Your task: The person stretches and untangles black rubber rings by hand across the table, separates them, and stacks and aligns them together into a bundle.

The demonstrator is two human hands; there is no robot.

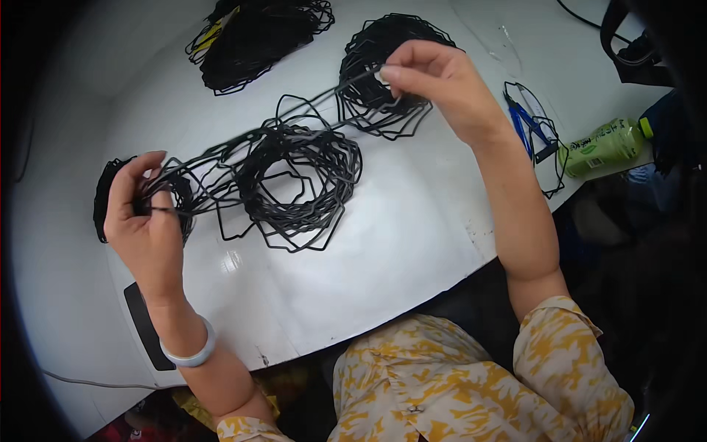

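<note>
Thin black angular loops, which look like rubber gaskets [221, 152], stretch between my two hands above the table. My left hand [141, 225], at the left, is closed around one end of several of them. At the upper right my right hand [442, 77] pinches the other end between thumb and fingertips. Below the stretched strands lies a ring-shaped heap of the same loops [340, 180]. Another round heap [390, 37] sits behind my right hand, partly hidden by it. A smaller heap [105, 202] shows behind my left hand.
A dark bundle of loops [254, 48] with a yellow piece lies at the far side. To the right are a blue-handled tool [521, 121], a loose black loop [563, 166] and a green bottle [604, 149] on its side. A dark flat strip [147, 324] lies by my left forearm.
</note>
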